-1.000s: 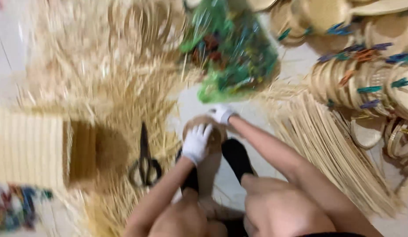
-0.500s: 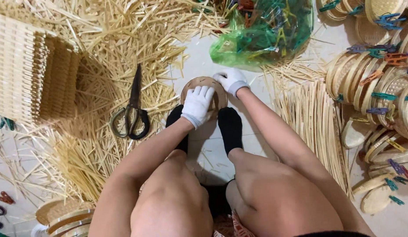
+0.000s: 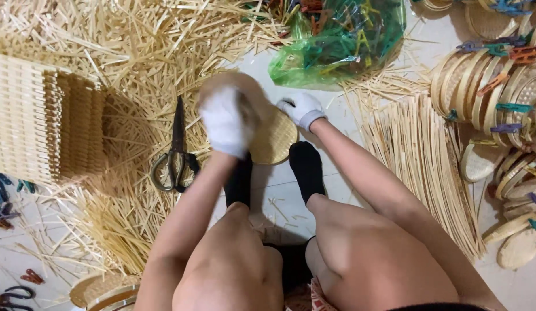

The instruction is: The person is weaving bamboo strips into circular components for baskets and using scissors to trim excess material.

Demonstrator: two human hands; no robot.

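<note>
I sit on the floor with both feet in black socks (image 3: 305, 167) stretched out. A small round woven bamboo tray (image 3: 275, 137) lies at my toes. My left hand (image 3: 223, 122), in a white glove, is blurred with motion and holds a round bamboo hoop (image 3: 230, 83) at the tray's left edge. My right hand (image 3: 302, 109), also in a white glove, grips the tray's far right rim.
Black-handled scissors (image 3: 175, 151) lie left of my feet on loose bamboo strips (image 3: 124, 46). A woven mat (image 3: 26, 115) is far left. A green plastic bag of coloured clips (image 3: 343, 40) sits ahead. Stacked clipped round trays (image 3: 492, 86) and bundled strips (image 3: 423, 167) fill the right.
The camera has come closer and tilted down. My left hand has lifted off the tray and moved left with the hoop, now blurred. My right hand stays on the rim.
</note>
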